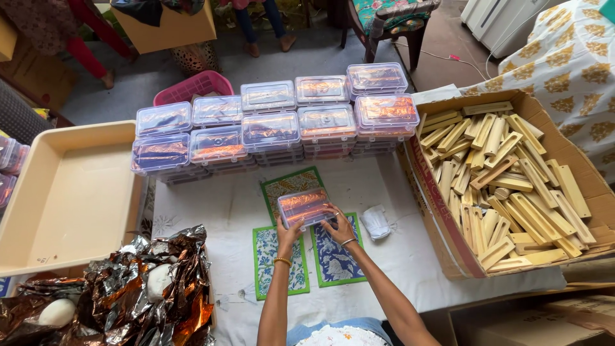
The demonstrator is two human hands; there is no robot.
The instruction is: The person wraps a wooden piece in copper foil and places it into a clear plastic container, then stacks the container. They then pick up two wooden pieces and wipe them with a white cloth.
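Left hand (288,229) and right hand (338,225) grip a clear box (305,207) by its edges; keeping it level suits the stacks (269,131) at twelve o'clock.

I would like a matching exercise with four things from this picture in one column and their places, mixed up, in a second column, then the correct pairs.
Things:
1. small clear box
2. wooden pieces
3. pink basket
4. crumpled foil

Places:
A. behind the stacked clear boxes
B. held by the left hand and right hand
C. bottom left, below the beige tray
D. in the cardboard box on the right

Pairs: 1-B, 2-D, 3-A, 4-C
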